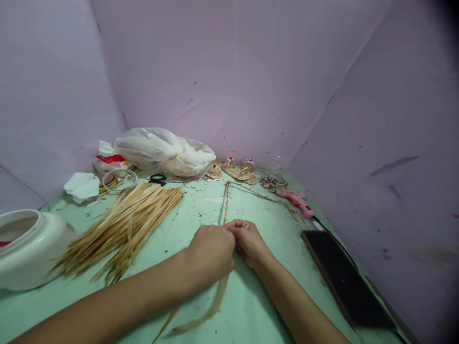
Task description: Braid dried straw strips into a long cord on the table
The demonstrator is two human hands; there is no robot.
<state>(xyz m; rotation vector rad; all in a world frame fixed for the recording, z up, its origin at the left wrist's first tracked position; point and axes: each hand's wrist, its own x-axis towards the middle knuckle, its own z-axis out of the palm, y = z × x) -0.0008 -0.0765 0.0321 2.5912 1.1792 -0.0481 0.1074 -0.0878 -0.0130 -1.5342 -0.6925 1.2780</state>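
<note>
Where the two fists meet at the middle of the pale green tabletop (pixel 201 205), a thin braided cord of tan straw (pixel 226 200) emerges and runs straight away from the person, then bends right toward the far corner. The left hand (pixel 211 253) is curled shut around the near end of the cord, knuckles up; the right hand (pixel 249 241) is closed beside it, touching it, fingertips pinched on the same strand. Loose flat strips of pale straw (pixel 208 310) trail from under the left hand toward the near edge.

Left of the hands lies a fanned bundle of dry, flat straw strips (pixel 125 224), fibrous and matte. A white plastic jar (pixel 28 248) lies at the left edge. At the back sit a crumpled translucent plastic bag (pixel 165 150), black-handled scissors (pixel 158 179), small woven straw sandals (pixel 236 169) and a pink glue gun (pixel 296 199). A dark, glossy flat phone (pixel 344 282) rests at the right. Lilac fabric walls (pixel 251 81), creased and faintly spotted, enclose the table, whose surface is flecked with straw scraps.
</note>
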